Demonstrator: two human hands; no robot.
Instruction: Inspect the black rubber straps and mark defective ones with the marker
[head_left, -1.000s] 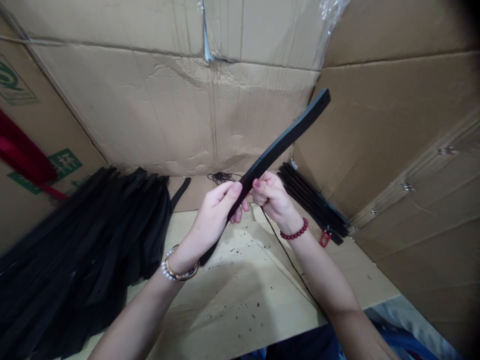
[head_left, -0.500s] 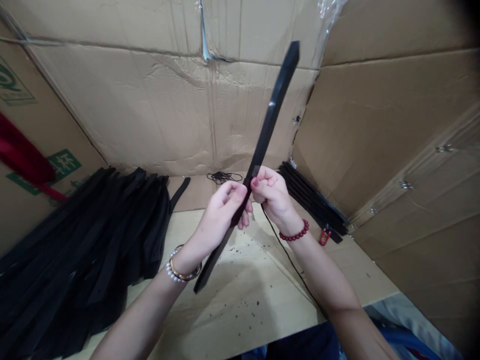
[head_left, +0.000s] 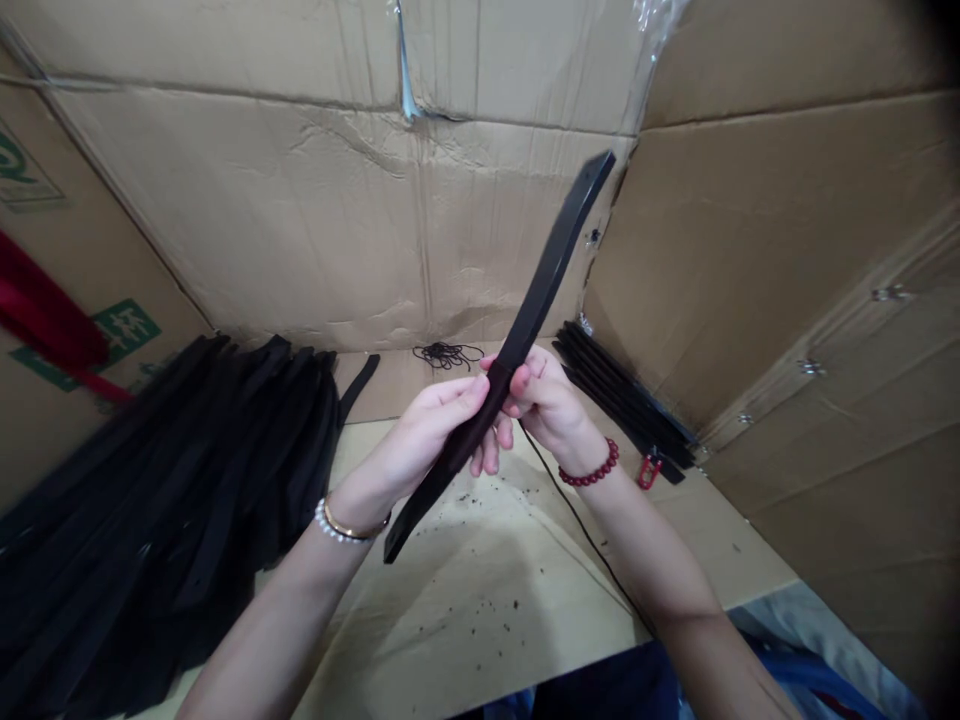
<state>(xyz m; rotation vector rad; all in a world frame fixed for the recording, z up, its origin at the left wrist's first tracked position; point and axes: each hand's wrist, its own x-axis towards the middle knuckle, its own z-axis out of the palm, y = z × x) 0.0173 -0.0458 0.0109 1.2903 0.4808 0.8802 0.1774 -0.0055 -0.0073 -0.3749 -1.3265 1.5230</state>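
Observation:
A long, slightly curved black strip (head_left: 551, 255) slants from lower left to upper right between my hands, above the table. A small hole shows close to its upper end. Its middle carries a dark brown section that looks wrapped with cord. My left hand (head_left: 442, 420) is closed around this section, thumb on top. Just above it, my right hand (head_left: 547, 400) pinches the strip's edge, fingers partly hidden behind it. A thin dark cord (head_left: 574, 510) runs from beneath my right hand down the table to the lower right.
Many similar black strips (head_left: 172, 500) are heaped on the left. Another stack (head_left: 622, 395) lies at the back right, beside a small red tool (head_left: 649, 471). Tangled dark cord (head_left: 448, 355) rests against the cardboard wall (head_left: 315, 220). Dark crumbs dot the table (head_left: 420, 640).
The strip has been turned so its broad face and curve show, and its upper end is lower. My left wrist has shifted slightly left; both hands stay at the strip's middle.

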